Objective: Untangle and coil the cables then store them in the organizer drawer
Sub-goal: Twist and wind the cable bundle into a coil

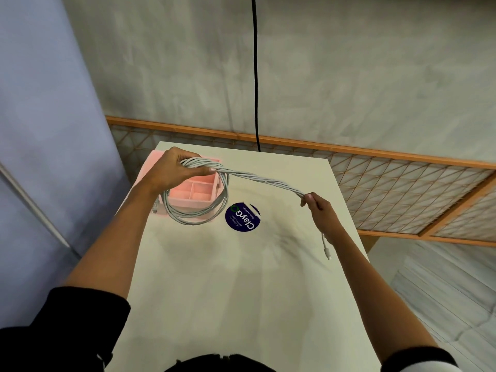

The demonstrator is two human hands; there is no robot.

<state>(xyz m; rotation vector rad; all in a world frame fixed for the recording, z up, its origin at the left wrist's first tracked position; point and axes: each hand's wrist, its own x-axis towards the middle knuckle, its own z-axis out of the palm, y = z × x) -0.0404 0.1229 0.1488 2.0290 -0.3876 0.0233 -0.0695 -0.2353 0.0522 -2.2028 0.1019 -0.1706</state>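
Several white cables (pixel 257 179) run as one twisted bundle between my two hands, above the table. My left hand (pixel 171 170) grips the bundle at the top of a hanging coil (pixel 198 213) of several loops. My right hand (pixel 318 206) pinches the far end of the twisted stretch. A loose tail with a white connector (pixel 327 252) dangles below my right wrist. The pink organizer drawer (pixel 197 193), with open compartments, sits on the table behind and under the coil, partly hidden by my left hand.
The white table (pixel 241 291) has a round dark blue sticker (pixel 243 217) near the drawer. A black cord (pixel 255 76) hangs down the wall behind the table. A wooden lattice screen (pixel 402 183) lies to the right, a blue curtain (pixel 40 130) on the left.
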